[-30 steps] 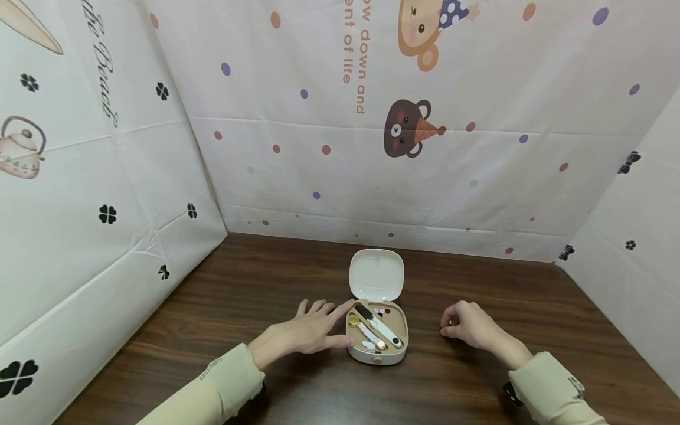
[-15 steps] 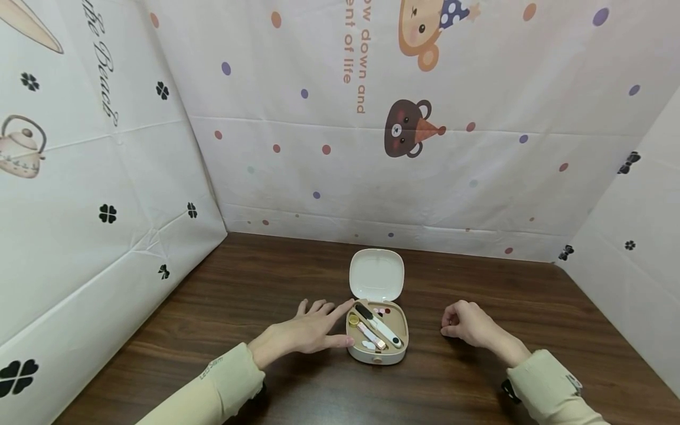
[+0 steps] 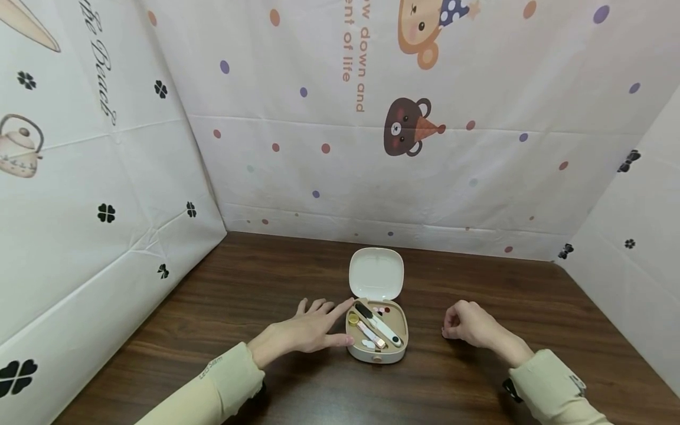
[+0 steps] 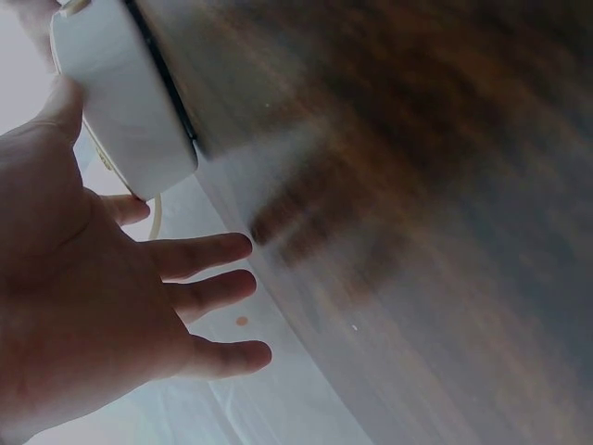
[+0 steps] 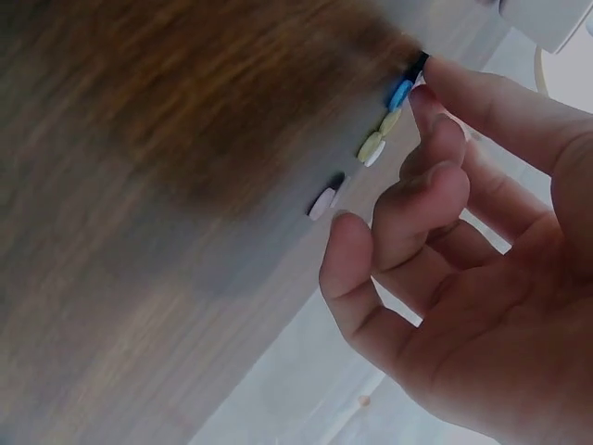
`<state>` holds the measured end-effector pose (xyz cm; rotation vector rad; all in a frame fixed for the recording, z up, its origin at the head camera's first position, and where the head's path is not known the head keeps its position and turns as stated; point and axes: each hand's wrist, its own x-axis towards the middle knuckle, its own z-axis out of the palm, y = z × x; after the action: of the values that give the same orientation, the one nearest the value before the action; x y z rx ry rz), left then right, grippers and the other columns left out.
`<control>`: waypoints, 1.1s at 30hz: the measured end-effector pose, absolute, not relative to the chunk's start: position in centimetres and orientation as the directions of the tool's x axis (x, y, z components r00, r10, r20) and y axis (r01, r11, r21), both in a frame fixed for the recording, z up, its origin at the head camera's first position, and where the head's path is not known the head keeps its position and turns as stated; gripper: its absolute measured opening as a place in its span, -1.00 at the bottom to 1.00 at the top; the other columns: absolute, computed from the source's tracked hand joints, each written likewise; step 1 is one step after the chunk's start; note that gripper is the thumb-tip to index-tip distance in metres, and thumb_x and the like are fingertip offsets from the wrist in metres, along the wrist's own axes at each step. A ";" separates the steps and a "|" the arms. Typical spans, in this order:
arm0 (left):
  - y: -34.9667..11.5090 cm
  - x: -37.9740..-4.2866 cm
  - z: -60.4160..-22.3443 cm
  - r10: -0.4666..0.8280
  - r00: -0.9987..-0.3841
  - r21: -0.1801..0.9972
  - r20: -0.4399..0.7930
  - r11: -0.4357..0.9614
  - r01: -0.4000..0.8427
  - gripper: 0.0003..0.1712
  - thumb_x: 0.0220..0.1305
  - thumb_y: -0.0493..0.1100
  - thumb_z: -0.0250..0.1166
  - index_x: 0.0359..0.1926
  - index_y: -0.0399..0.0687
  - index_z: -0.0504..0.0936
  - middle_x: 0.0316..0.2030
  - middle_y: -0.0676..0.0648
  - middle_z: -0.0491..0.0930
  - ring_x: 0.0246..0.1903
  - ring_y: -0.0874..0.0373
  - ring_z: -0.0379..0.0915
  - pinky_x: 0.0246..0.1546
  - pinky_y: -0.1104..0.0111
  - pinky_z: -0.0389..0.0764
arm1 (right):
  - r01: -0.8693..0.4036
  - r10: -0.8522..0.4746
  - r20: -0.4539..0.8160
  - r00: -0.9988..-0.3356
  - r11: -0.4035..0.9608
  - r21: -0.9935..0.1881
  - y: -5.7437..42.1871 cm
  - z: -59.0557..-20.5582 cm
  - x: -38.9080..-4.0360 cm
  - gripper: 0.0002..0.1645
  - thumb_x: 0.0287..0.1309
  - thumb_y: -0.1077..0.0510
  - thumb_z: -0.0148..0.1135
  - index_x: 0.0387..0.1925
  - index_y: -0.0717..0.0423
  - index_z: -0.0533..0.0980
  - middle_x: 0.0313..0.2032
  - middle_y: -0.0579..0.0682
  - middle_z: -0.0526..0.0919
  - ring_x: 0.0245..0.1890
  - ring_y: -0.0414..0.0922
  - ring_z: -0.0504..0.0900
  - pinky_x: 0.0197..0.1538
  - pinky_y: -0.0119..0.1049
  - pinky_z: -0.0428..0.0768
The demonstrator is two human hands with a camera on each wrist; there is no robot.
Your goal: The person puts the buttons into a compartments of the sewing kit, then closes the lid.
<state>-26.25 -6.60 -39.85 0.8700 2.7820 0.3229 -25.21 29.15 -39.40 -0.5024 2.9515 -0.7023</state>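
Observation:
My left hand [image 3: 303,333] lies with fingers spread beside a small open case [image 3: 377,358]; its index finger and thumb touch the case's left side. Inside lie a black-and-white slim tool [image 3: 379,324], a pink-and-gold clip-like piece [image 3: 372,335], a gold round piece [image 3: 353,319] and small coloured discs [image 3: 381,310]. My right hand [image 3: 470,324] is low over the table, right of the case, fingers curled. In the right wrist view its thumb and index finger pinch at a dark button [image 5: 419,65]. Beside it are a blue button [image 5: 400,94], yellow buttons [image 5: 371,146] and a pale one [image 5: 321,204].
The white lid [image 3: 376,274] stands tilted up behind the case. A dark wooden table [image 3: 255,265] carries everything. Patterned white cloth [image 3: 319,118] hangs along the back and both sides.
The thumb and index fingertips of my right hand shift slightly and draw closer together. My left hand and the case stay in place.

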 end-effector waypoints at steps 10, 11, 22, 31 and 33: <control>-6.6 -26.2 -39.9 0.579 -0.803 0.267 -0.142 0.804 0.532 -0.02 0.22 0.54 -0.10 0.53 0.31 -0.14 0.39 -0.20 0.25 0.44 -0.19 0.03 0.31 -0.33 -0.03 | -0.294 -0.327 -0.006 -0.945 0.855 -0.427 28.8 -39.3 -25.1 -0.77 -0.01 0.23 0.41 -0.64 -0.03 0.54 -0.65 -0.21 0.52 -0.64 -0.31 0.37 -0.54 -0.42 0.35; -6.6 -26.2 -39.9 0.579 -0.803 0.268 -0.141 0.804 0.532 -0.02 0.22 0.54 -0.10 0.53 0.31 -0.14 0.39 -0.20 0.25 0.44 -0.19 0.03 0.31 -0.33 -0.03 | -0.289 -0.325 -0.010 -0.946 0.856 -0.428 28.7 -39.2 -25.1 -0.77 -0.01 0.23 0.41 -0.65 -0.03 0.54 -0.65 -0.21 0.52 -0.64 -0.31 0.37 -0.54 -0.42 0.35; -6.6 -26.1 -39.7 0.579 -0.805 0.267 -0.131 0.803 0.533 -0.03 0.22 0.53 -0.08 0.53 0.31 -0.12 0.37 -0.19 0.27 0.43 -0.19 0.05 0.31 -0.32 -0.02 | -0.292 -0.316 0.003 -0.949 0.872 -0.392 28.6 -39.3 -25.0 -0.77 -0.09 0.20 0.48 -0.63 -0.04 0.54 -0.64 -0.20 0.50 -0.62 -0.28 0.36 -0.52 -0.39 0.34; -6.6 -26.1 -39.7 0.581 -0.804 0.271 -0.128 0.800 0.535 -0.03 0.23 0.52 -0.09 0.53 0.31 -0.13 0.37 -0.19 0.28 0.43 -0.20 0.05 0.31 -0.33 -0.02 | -0.293 -0.302 0.029 -0.953 0.893 -0.341 28.2 -39.4 -24.9 -0.81 -0.08 0.22 0.46 -0.60 -0.05 0.57 -0.59 -0.21 0.55 -0.59 -0.28 0.38 -0.50 -0.33 0.36; -6.6 -26.1 -39.7 0.581 -0.804 0.270 -0.127 0.800 0.536 -0.03 0.23 0.52 -0.09 0.53 0.31 -0.14 0.37 -0.18 0.28 0.43 -0.20 0.05 0.31 -0.33 -0.02 | -0.289 -0.297 0.030 -0.954 0.894 -0.343 28.2 -39.4 -24.9 -0.81 -0.07 0.23 0.45 -0.60 -0.04 0.57 -0.60 -0.21 0.54 -0.60 -0.27 0.39 -0.51 -0.32 0.36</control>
<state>-26.12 -6.61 -39.65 0.8746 2.7844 0.3279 -24.88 28.16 -39.39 -0.4700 3.0344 -0.5436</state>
